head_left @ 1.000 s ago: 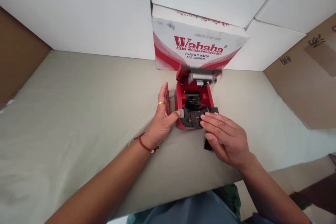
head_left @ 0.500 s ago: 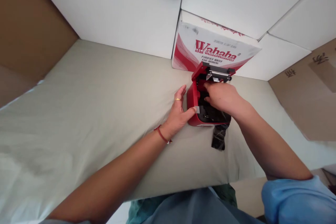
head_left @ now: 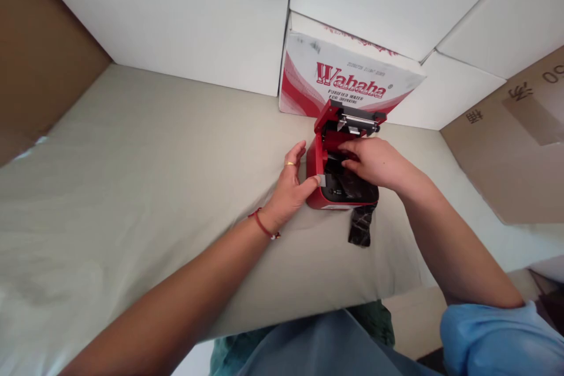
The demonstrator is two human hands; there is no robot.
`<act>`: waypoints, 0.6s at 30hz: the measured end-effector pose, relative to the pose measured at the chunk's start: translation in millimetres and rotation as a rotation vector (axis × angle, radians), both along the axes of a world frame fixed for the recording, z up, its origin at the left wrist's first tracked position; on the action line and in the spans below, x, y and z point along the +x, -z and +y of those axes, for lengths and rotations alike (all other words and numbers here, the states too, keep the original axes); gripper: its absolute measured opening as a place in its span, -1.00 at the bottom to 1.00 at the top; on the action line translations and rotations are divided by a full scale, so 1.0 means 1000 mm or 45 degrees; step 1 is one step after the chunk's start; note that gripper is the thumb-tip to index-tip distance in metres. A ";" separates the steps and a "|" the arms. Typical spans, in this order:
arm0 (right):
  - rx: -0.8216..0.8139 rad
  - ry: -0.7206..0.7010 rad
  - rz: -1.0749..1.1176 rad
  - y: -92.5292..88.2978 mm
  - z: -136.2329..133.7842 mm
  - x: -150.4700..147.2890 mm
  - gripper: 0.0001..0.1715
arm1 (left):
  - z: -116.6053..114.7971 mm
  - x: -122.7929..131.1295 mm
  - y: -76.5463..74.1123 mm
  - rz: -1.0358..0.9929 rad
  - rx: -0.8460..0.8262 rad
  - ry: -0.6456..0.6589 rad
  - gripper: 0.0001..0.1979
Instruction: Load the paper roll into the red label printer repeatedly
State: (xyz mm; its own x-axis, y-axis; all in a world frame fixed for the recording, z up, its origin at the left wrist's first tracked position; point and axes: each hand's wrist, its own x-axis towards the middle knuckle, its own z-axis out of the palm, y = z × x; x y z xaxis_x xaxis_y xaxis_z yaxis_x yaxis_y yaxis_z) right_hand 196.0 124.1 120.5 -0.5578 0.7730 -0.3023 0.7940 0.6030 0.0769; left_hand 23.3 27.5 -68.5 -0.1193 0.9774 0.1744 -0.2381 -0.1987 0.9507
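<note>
A small red machine (head_left: pixel 315 171) with its lid (head_left: pixel 352 120) raised stands on the pale table (head_left: pixel 154 188). My left hand (head_left: pixel 291 188) clasps its left side, thumb on the front corner, fingers up the wall. My right hand (head_left: pixel 373 161) reaches into the open cavity, fingers curled down over the black inner parts; what the fingertips touch is hidden. A strip of crinkled black film (head_left: pixel 361 226) hangs out of the front onto the table.
A red and white Wahaha carton (head_left: pixel 348 79) stands right behind the machine, among white boxes (head_left: pixel 176 17). Brown cardboard (head_left: pixel 515 147) leans at the right and more at the far left (head_left: pixel 39 64). The table's near edge runs just below the black strip.
My right hand left the front of the machine and went into its open cavity, then drew back a little. The black strip now lies bare on the table. My left hand keeps its hold.
</note>
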 end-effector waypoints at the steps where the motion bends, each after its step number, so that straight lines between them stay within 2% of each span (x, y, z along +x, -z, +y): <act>1: 0.005 -0.004 -0.038 -0.001 -0.002 -0.002 -0.46 | 0.001 0.000 0.001 -0.006 0.008 0.001 -0.07; 7: 0.039 0.027 -0.225 0.003 -0.005 -0.029 -0.50 | 0.005 -0.002 0.005 -0.019 0.066 0.022 -0.16; 11: 0.032 0.023 -0.177 0.001 -0.004 -0.026 -0.41 | 0.004 -0.001 0.004 -0.010 0.064 -0.023 -0.17; 14: -0.036 0.025 0.178 -0.017 -0.009 0.006 -0.44 | 0.002 0.004 -0.001 -0.043 0.054 -0.045 -0.17; 16: -0.179 0.010 0.507 -0.034 -0.014 0.044 -0.52 | 0.002 0.007 -0.005 -0.086 0.032 -0.088 -0.20; 18: -0.299 0.039 0.722 -0.050 -0.019 0.091 -0.41 | 0.002 0.010 -0.008 -0.143 -0.005 -0.233 -0.34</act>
